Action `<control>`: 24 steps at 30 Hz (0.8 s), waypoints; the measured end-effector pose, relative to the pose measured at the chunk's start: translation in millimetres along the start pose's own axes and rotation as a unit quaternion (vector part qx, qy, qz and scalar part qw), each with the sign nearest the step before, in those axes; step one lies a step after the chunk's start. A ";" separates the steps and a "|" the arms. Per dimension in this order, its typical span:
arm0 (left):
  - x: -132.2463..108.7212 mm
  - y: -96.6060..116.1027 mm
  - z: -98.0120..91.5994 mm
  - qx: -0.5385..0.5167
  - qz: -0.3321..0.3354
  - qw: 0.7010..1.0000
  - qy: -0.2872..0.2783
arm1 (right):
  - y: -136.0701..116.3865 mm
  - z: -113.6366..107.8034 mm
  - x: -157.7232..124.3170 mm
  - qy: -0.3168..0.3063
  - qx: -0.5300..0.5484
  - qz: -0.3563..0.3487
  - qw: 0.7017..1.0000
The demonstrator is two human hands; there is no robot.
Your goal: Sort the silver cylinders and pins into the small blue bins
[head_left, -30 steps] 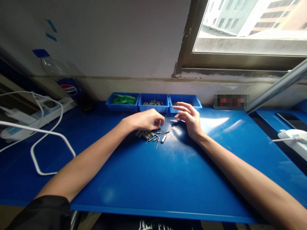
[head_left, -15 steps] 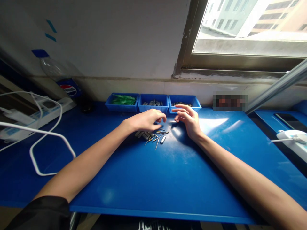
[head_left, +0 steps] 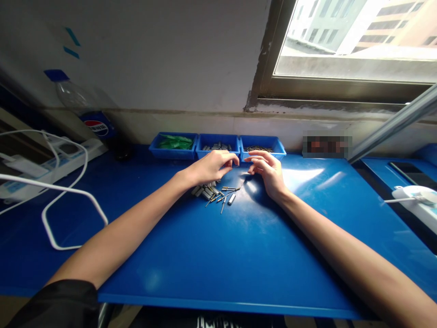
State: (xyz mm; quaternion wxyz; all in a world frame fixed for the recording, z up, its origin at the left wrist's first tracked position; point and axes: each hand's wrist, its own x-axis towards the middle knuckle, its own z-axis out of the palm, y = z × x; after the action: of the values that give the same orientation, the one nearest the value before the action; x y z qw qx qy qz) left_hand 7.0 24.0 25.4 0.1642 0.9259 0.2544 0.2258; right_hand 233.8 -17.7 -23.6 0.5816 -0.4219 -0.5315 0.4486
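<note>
My left hand (head_left: pixel 218 165) is over the far side of a small heap of parts, its index finger and thumb curled towards each other. Whatever lies between them is too small or hidden to name. Facing it, my right hand (head_left: pixel 268 171) has loosely bent, spread fingers, and nothing can be made out in them. Below the left hand lie several grey metal sleeves (head_left: pixel 207 193), partly covered by it. Thin metal pins (head_left: pixel 223 205) with brassy parts are scattered beside them. One separate sleeve (head_left: pixel 231 199) rests at the heap's right.
Behind the hands stand three blue bins: one with green pieces (head_left: pixel 175 142), one with metal sleeves (head_left: pixel 218 146), one with thin pins (head_left: pixel 258 149). At left are a cola bottle (head_left: pixel 97 123), a power strip (head_left: pixel 51 171) and a white cable (head_left: pixel 48 228). A phone (head_left: pixel 411 174) lies far right.
My left hand has lifted slightly and moved a little up and right, closer to my right hand, uncovering more of the heap. My right hand has barely moved.
</note>
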 end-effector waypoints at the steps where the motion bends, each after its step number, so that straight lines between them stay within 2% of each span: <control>1: 0.5 0.1 -0.3 -0.003 -0.001 1.000 0.025 | 0.2 0.2 0.1 -0.001 -0.005 0.000 1.000; 10: 1.0 6.0 0.7 -0.112 -0.039 0.983 0.143 | -5.1 2.6 -3.3 -0.053 -0.034 0.000 0.998; 13: 0.3 4.7 5.2 -0.143 -0.061 0.975 0.156 | -7.9 4.0 -4.5 -0.080 -0.047 0.017 0.996; 16: 0.1 4.5 9.0 -0.160 -0.072 0.973 0.153 | -9.6 5.0 -4.4 -0.079 -0.047 0.032 0.995; 20: -0.1 5.5 3.6 -0.131 -0.094 0.982 0.102 | -8.0 3.6 -2.8 -0.058 -0.042 0.037 0.997; 22: -1.3 5.5 -4.2 -0.086 -0.094 0.991 0.038 | -5.6 2.3 -2.1 -0.025 -0.041 0.021 0.999; 24: -3.3 5.5 -12.3 -0.061 -0.065 0.994 -0.062 | -3.2 1.1 -1.7 0.019 -0.040 -0.006 0.999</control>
State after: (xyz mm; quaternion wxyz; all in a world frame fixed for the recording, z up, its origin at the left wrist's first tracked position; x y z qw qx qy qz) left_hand 0.5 20.1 37.0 0.2500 0.9079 0.2894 0.1719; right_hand 232.9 -20.1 -20.8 0.5768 -0.4504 -0.5404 0.4153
